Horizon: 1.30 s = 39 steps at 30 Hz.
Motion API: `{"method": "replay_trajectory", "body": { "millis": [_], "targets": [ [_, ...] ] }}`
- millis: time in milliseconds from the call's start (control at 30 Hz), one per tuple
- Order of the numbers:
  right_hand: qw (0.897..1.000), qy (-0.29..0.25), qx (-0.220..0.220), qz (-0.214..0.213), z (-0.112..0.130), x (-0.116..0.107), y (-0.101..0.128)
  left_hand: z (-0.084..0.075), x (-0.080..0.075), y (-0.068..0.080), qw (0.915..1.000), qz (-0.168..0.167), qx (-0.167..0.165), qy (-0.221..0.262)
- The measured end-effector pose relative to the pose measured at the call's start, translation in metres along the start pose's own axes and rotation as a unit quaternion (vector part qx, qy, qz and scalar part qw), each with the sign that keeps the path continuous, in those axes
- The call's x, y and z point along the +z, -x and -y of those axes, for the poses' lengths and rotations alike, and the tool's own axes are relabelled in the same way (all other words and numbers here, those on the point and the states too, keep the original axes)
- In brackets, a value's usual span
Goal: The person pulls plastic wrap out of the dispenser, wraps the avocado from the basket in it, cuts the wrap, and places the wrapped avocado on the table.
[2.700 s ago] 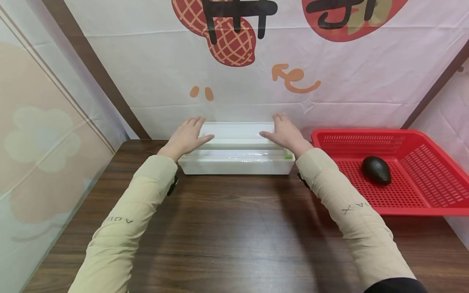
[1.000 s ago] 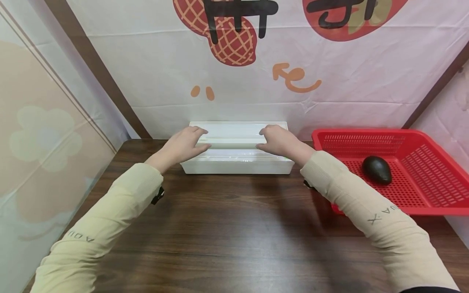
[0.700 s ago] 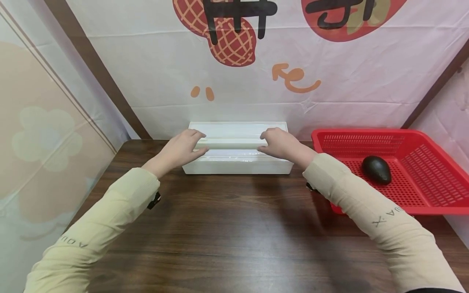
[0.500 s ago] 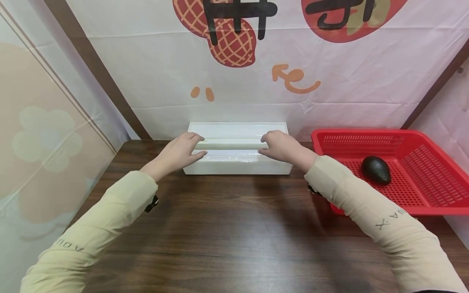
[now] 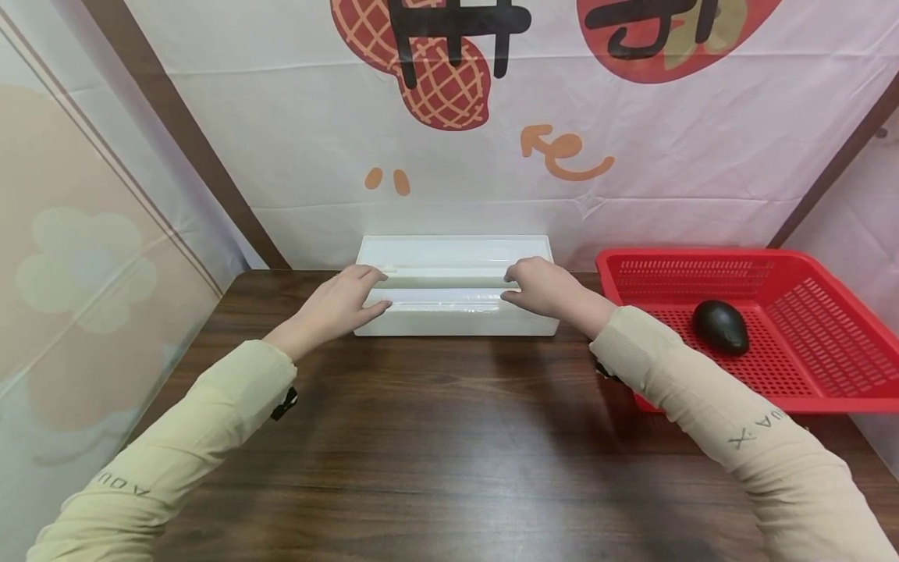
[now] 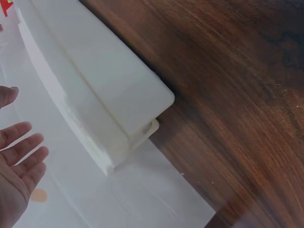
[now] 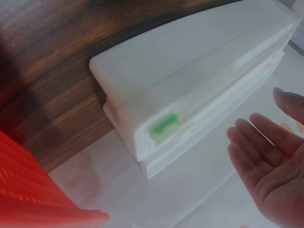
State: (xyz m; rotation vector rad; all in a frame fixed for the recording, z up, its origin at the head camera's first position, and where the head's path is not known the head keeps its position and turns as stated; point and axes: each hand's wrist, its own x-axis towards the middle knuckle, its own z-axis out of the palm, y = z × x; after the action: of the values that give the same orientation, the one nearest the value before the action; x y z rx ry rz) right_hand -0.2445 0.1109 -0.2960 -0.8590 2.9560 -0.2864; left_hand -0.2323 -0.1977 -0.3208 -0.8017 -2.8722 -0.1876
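white plastic dispenser box (image 5: 456, 300) sits at the desk's (image 5: 449, 445) far edge against the wall cloth. left hand (image 5: 335, 303) and right hand (image 5: 544, 287) rest flat on its 2 ends, fingers relaxed, no grip. risk: uneven push skews the lid or slides the box.

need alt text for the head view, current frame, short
Two hands, left hand and right hand, rest on the ends of a long white plastic dispenser box at the back of a dark wood table. To the right, a red basket holds a dark avocado.
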Motion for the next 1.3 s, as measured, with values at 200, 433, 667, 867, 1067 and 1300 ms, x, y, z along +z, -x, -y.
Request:
{"method": "replay_trajectory", "body": {
  "millis": [200,433,667,867,1067,1300],
  "targets": [
    [1.000,0.001,-0.004,-0.014,-0.002,0.005,0.004,0.003,0.006,0.005,0.9999,-0.012,0.005,-0.005],
    [1.000,-0.002,-0.001,-0.021,-0.003,0.008,0.010,0.005,0.011,0.009,0.9994,-0.031,0.018,-0.004],
    [0.999,-0.006,0.005,-0.032,-0.005,0.012,0.015,0.007,0.016,0.013,0.9992,-0.037,0.017,0.001],
    [0.999,-0.012,0.005,-0.050,-0.007,0.019,0.016,0.009,0.021,0.016,0.9987,-0.047,0.018,0.008],
    [0.998,-0.024,0.017,-0.057,-0.010,0.025,0.019,0.010,0.025,0.018,0.9981,-0.058,0.020,0.007],
    [0.998,-0.026,0.008,-0.065,-0.012,0.030,0.023,0.011,0.027,0.020,0.9981,-0.059,0.020,0.003]
  ]
}}
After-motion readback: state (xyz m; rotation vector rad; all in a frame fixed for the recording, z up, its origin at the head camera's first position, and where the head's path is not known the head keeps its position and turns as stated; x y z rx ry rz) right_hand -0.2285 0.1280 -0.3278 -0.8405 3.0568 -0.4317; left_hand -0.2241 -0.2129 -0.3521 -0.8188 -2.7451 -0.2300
